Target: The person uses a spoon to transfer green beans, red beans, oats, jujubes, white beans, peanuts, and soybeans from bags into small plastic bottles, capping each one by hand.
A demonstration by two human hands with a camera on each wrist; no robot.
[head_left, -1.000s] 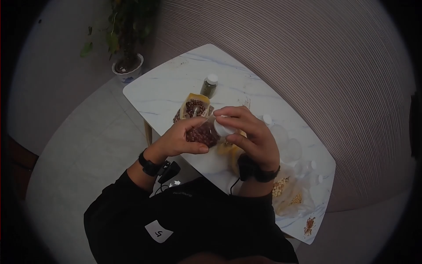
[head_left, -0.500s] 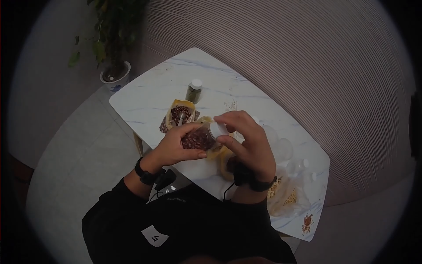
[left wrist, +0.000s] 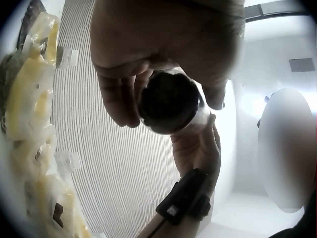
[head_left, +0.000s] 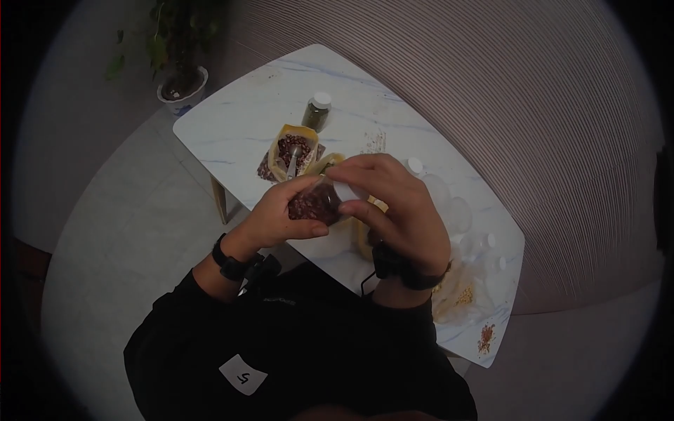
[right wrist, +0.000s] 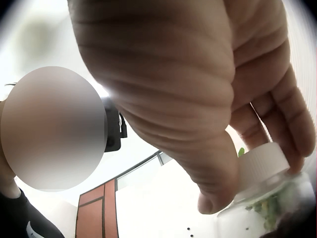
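Note:
A clear jar [head_left: 309,206] of dark red beans lies tilted in my left hand [head_left: 270,219], its thumb and fingers wrapped round the body. Its white screw lid [head_left: 348,191] points toward my right hand [head_left: 404,207], whose thumb and fingers grip it from both sides. The right wrist view shows the ribbed lid [right wrist: 265,161] sitting on the jar's neck between thumb and fingers. From the left wrist view, the round base [left wrist: 169,102] of the jar faces the camera, dark with its contents.
Beyond the hands, an open yellow-edged bag [head_left: 284,132] of red beans has a spoon [head_left: 293,163] in it. Behind it stands a white-lidded jar [head_left: 317,114] with green contents. Several clear jars [head_left: 460,214] and a bag of yellow grains [head_left: 456,298] are on the right; reddish crumbs [head_left: 486,338] lie nearby.
The right hand has turned about the lid, its fingers now reaching farther over the top. The left hand keeps holding the jar. The head view has shifted slightly.

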